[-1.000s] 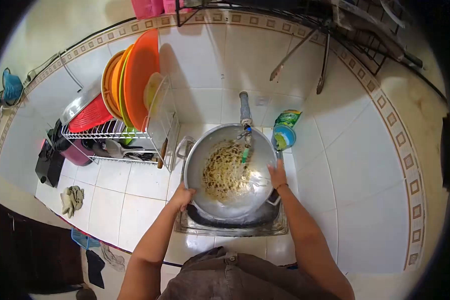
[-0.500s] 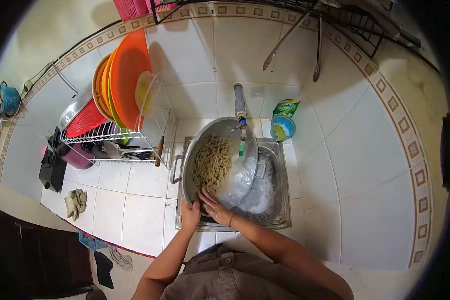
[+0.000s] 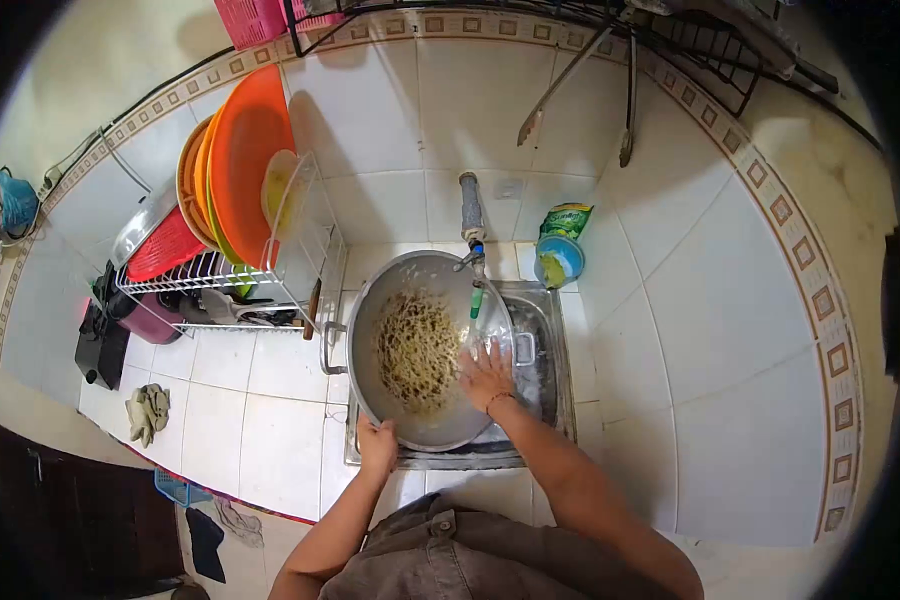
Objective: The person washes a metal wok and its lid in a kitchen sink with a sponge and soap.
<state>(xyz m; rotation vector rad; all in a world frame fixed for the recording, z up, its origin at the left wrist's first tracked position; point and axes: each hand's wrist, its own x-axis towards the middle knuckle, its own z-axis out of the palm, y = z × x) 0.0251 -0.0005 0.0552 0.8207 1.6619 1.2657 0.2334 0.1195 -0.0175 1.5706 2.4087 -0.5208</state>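
Note:
A large grey metal pot (image 3: 440,428) rests over the sink, its inside bottom covered with a brown, speckled patch. My left hand (image 3: 377,440) grips the pot's near-left rim. Inside the pot, at its right side, my right hand (image 3: 487,376) lies with fingers spread against the wall, under the tap's green spout (image 3: 476,300). Two side handles show on the pot, one at the left and one at the right. Part of the metal sink (image 3: 560,370) is visible to the right of the pot.
A white dish rack (image 3: 270,275) with orange bowls (image 3: 253,165) stands at the left. Behind the sink's right corner are a blue bowl (image 3: 560,262) and a green packet (image 3: 567,219). Grey cloth gloves (image 3: 148,413) lie on the tiled counter. Tongs (image 3: 565,85) hang above.
The pot has gone from tilted toward the right to flatter and further left. My right hand has moved from the near rim up to the pot's right inner side.

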